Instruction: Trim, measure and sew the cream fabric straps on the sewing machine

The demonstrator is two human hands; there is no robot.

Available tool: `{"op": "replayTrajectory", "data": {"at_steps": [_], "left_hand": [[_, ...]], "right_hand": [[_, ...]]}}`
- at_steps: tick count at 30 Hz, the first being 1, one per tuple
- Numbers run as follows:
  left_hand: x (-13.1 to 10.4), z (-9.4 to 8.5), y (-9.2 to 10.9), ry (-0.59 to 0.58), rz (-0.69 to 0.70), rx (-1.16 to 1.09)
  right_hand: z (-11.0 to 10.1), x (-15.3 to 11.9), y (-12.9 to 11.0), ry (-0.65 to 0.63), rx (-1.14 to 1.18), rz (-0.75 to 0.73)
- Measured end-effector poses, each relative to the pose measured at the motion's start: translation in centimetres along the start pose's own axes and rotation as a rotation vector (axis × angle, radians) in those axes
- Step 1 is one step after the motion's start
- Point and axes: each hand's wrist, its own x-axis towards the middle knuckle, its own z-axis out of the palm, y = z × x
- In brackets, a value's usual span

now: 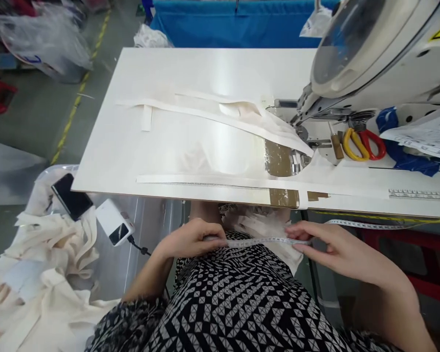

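1. Left of sewing machine [381, 63]: far strip of table [212, 66] bare, hand could pass.
2. Machine's near side: scissors [364, 146] in way.
3. Further nearer than machine: tape measure [256, 241] crosses before table.

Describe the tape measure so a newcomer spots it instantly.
Start at the white table, then drop below its near edge. There, over the patterned clothing, the left hand and right hand hold the tape measure. Unlike the ruler strips flat on the table, its white span runs between the hands.

A sewing machine [392, 54] and heaped fabric [55, 305] show a sewing workshop.
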Motion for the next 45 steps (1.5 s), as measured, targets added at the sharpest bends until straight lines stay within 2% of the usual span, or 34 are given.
{"op": "replayTrajectory", "data": {"at_steps": [3, 6, 8, 11, 14, 17, 20, 25, 27, 29, 31, 32, 34, 38, 45], "left_hand": [[0.7, 0.5, 1.9, -0.009, 0.035, 0.03], [1.5, 1.2, 2.2, 0.061, 0.043, 0.116], [1.1, 0.8, 1.6, 0.14, 0.015, 0.153], [-0.9, -1.3, 0.7, 0.236, -0.055, 0.169], [-2.8, -3.7, 0.8, 0.375, -0.109, 0.157], [-2.8, -4.9, 1.4, 0.56, -0.119, 0.137], [-1.4, -4.7, 1.7, 0.671, -0.092, 0.124], [1.1, -3.5, 0.8, 0.704, -0.035, 0.18], [1.6, -3.2, 0.1, 0.824, 0.021, 0.312], [1.9, -2.9, -0.8, 1.028, 0.115, 0.492], [2.1, -2.6, -1.8, 1.207, 0.233, 0.65], [2.2, -2.4, -2.3, 1.252, 0.282, 0.711], [2.2, -2.1, -3.2, 1.25, 0.318, 0.822], [2.2, -1.6, -4.5, 1.167, 0.226, 1.019], [2.5, -1.3, -4.8, 1.147, 0.166, 1.147]], "right_hand": [[1.9, 2.7, -1.3, -0.057, -0.015, -0.133], [3.4, 6.1, -4.8, -0.099, 0.04, -0.254], [3.5, 7.7, -7.1, -0.093, 0.102, -0.275], [2.0, 8.8, -9.0, 0.018, 0.122, -0.282], [0.0, 9.2, -8.8, 0.146, 0.055, -0.26], [-1.3, 9.8, -7.6, 0.182, 0.0, -0.182], [-1.4, 10.7, -6.8, 0.147, 0.043, -0.126], [-0.3, 12.3, -7.5, 0.071, 0.1, -0.127], [-0.1, 13.0, -8.2, 0.104, 0.079, -0.167], [-0.3, 13.7, -8.6, 0.165, 0.044, -0.187], [-0.5, 14.4, -8.6, 0.212, -0.001, -0.167], [-0.7, 14.7, -8.4, 0.221, -0.026, -0.143], [-1.0, 15.2, -8.0, 0.218, -0.071, -0.088], [-1.2, 15.5, -7.6, 0.19, -0.101, -0.033], [-1.1, 15.8, -8.2, 0.191, -0.141, -0.015]]}}
